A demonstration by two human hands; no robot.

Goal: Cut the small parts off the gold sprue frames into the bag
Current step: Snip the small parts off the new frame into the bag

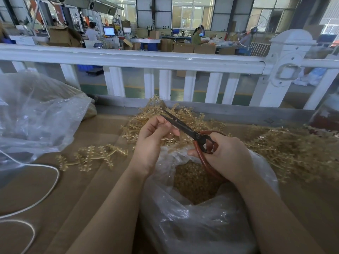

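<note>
My right hand [227, 156] grips the red handles of black-bladed scissors [185, 127], whose blades point up and left and stand slightly apart. My left hand [154, 138] has its fingers curled beside the blade tips and seems to pinch a gold sprue frame [166, 142] that shows just below the fingers. Under both hands a clear plastic bag [192, 215] lies open with several small gold parts [194, 182] inside. Loose gold sprue frames [183, 114] are heaped behind the hands, another heap [286, 149] lies to the right, and one flat frame [91, 156] lies to the left.
The brown cardboard worktop [88, 189] carries a white cord [45, 195] looping at the left. A big crumpled clear bag [36, 114] fills the far left. A white railing [165, 61] closes off the back edge, with people at workstations beyond.
</note>
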